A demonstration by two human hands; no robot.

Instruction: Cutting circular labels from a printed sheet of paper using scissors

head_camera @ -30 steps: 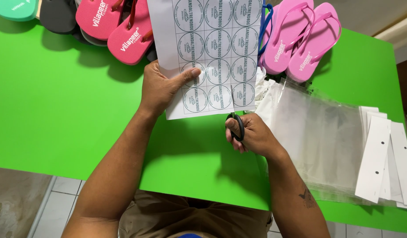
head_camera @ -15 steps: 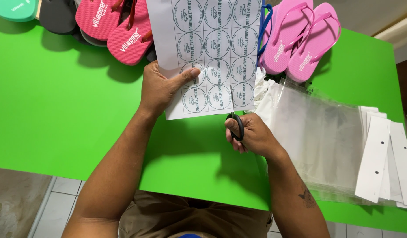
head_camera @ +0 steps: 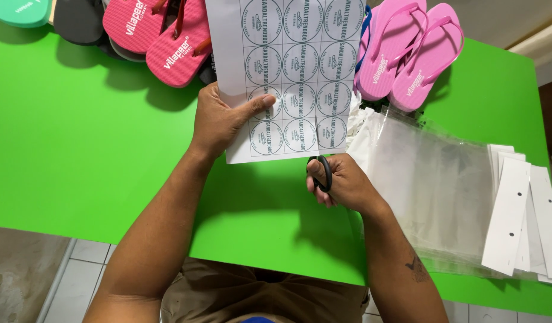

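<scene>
Head view showed the left hand (head_camera: 219,122) gripping a white sheet of round labels (head_camera: 288,78), thumb pressed on its face. The sheet's long axis ran away from the person, across the green table (head_camera: 78,149), its far end between the pink sandals (head_camera: 407,54). The right hand (head_camera: 342,182) was clenched around black scissors (head_camera: 322,170) at the sheet's near edge, beside clear bags (head_camera: 431,185).

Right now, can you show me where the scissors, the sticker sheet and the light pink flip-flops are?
scissors (head_camera: 324,172), head view, on the black handle loop.
sticker sheet (head_camera: 300,66), head view, on its printed middle.
light pink flip-flops (head_camera: 407,60), head view, on a sole.
</scene>
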